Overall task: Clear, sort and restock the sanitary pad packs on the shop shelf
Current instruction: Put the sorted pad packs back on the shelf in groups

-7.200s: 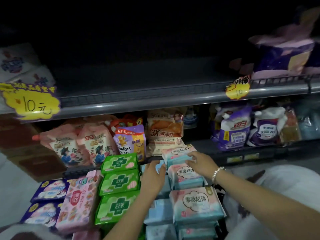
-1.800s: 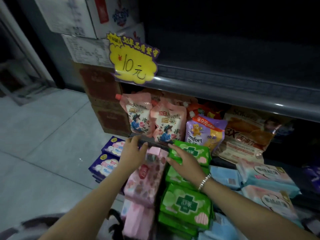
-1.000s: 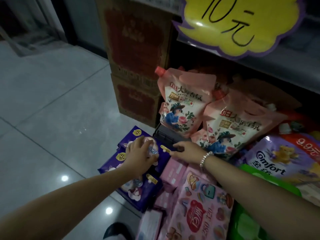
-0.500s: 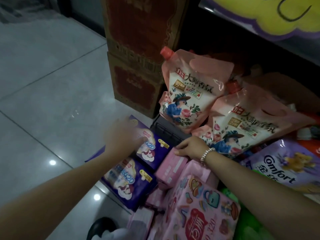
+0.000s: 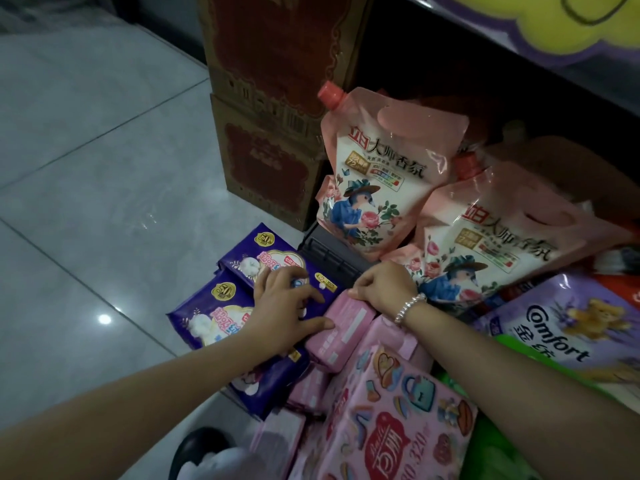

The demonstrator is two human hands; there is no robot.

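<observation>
The pad packs lie at the left end of the low shelf, its dark front edge (image 5: 332, 258) showing just behind them. Open tiled floor (image 5: 86, 202) lies to the left; stacked cartons (image 5: 273, 133) close off the far corner. Three purple packs (image 5: 207, 317) are visible, overhanging the floor side. The left hand (image 5: 284, 306) rests with spread fingers across the purple packs, thumb touching the small pink pack (image 5: 341, 327). The right hand (image 5: 382, 284), fingers curled, grips that pink pack's far end. The hands are apart, one pack between them. One large patterned pink pack (image 5: 391, 420) lies nearest the camera. Two pink detergent pouches (image 5: 381, 174) stand upright behind; one purple Comfort pouch (image 5: 568, 323) leans right.
</observation>
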